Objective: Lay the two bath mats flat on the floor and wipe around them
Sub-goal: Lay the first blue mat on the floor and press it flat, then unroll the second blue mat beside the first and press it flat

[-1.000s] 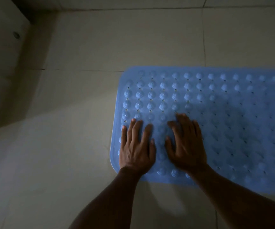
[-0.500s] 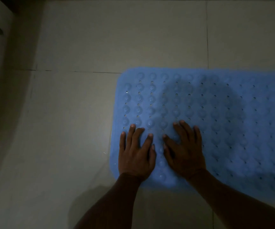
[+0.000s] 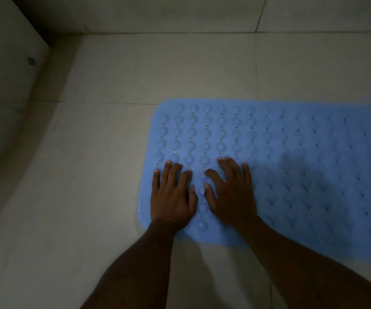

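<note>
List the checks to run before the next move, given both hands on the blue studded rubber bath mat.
1. Flatness: the blue studded rubber bath mat lies flat on the pale tiled floor: ok for the visible part; its right end runs out of frame.
2. The left hand presses flat near the mat's left end: ok.
3. The right hand lies flat beside it, fingers spread: ok.
4. The second mat laid out: cannot tell, none in view.
5. A wiping cloth within reach: cannot tell, none in view.
</note>
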{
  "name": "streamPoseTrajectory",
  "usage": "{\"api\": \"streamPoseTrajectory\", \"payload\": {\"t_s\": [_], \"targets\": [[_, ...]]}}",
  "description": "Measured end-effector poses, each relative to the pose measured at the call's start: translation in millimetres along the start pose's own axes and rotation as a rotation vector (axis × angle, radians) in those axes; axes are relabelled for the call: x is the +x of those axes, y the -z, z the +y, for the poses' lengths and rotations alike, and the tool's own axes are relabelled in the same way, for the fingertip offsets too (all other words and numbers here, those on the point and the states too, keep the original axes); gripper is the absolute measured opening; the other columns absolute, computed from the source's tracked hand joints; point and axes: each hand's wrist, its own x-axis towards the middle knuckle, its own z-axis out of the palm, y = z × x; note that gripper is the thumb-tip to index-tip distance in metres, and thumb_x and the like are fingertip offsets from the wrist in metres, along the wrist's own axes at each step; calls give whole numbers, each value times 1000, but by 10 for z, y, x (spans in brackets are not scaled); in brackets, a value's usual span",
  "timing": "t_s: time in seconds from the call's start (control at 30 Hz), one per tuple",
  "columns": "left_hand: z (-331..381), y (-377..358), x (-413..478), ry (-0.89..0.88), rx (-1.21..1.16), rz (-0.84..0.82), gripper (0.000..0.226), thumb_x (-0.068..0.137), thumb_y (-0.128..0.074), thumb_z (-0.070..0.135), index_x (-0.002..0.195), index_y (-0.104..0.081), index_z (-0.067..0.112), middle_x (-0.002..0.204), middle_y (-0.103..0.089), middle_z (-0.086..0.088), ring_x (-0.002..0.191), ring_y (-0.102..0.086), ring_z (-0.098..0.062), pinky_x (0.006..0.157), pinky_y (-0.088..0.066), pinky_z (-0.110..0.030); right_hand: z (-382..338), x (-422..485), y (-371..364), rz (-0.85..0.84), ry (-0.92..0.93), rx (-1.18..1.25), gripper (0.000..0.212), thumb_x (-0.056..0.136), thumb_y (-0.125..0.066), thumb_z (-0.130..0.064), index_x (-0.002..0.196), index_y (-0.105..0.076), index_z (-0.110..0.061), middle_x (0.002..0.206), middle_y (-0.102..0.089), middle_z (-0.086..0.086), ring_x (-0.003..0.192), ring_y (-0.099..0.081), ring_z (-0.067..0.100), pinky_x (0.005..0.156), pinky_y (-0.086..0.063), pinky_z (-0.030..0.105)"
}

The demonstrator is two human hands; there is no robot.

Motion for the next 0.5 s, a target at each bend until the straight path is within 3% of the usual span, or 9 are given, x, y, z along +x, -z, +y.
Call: {"api": "streamPoseTrajectory", "payload": {"t_s": [0.1,0.2,0.33,0.43,0.5], "targets": [[176,52,-29,84,61,-69,52,95,-41,37,140,-54,15,152,-47,-14,149,-33,-37,118,-29,-57,90,-33,75,-94,27,57,42,92,-52,-44,127,-64,-26,148,-51,11,142,-43,31,115,-29,59],[602,189,-71,259,62,-304,64,101,-39,38,158,-27,12,167,-18,-15,155,-9,-38,124,-13,-50,352,-176,324,-193,122,44,49,87,-45,-48,127,-65,-25,143,-57,8,136,-51,27,108,-41,56],[1266,504,72,68,149,-466,73,104,-32,46,162,-1,16,170,6,-10,156,7,-35,126,-5,-47,1190,-364,1062,-260,45,-47,51,70,-49,-47,105,-75,-20,112,-73,11,107,-71,31,86,-55,55],[1813,676,525,-61,232,-462,73,105,-31,48,162,6,22,170,11,-5,156,9,-32,126,-3,-48,2074,-198,1810,-236,-113,-124,53,82,-53,-45,130,-59,-23,129,-60,9,122,-60,30,101,-44,44],[2241,830,875,-118,230,-413,73,104,-32,49,162,6,25,171,8,-5,157,7,-32,126,-5,-49,2511,-74,2276,-251,-205,-162,53,92,-51,-45,141,-46,-24,135,-52,7,126,-52,29,102,-40,40]]}}
